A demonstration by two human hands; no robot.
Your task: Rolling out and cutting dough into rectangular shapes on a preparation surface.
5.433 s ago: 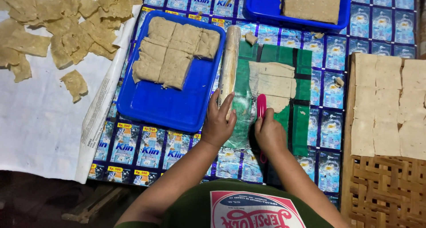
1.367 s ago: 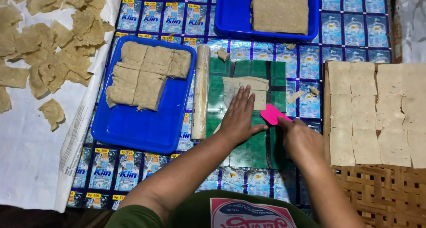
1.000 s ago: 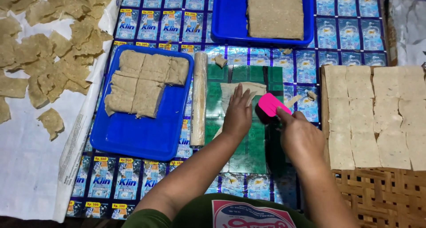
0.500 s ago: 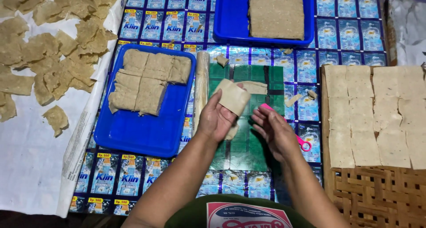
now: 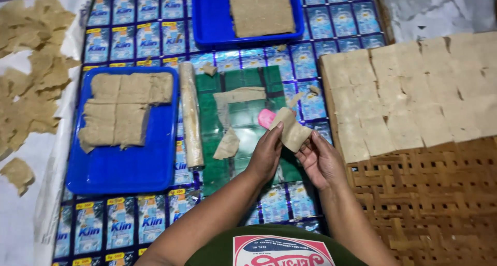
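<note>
Both hands now lifting one thin dough square (image 5: 291, 134) off the green cutting mat (image 5: 243, 121); left hand (image 5: 266, 154) pinching its near edge, right hand (image 5: 321, 160) supporting underneath. Pink scraper (image 5: 265, 118) dropped, lying on mat's right side; cutting paused.

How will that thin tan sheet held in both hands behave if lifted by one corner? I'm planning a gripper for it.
The tan sheet probably flops: it bends over the left hand and right hand. It looks light, being very thin. It may tear easily, judging by ragged scraps on the green mat.
</note>
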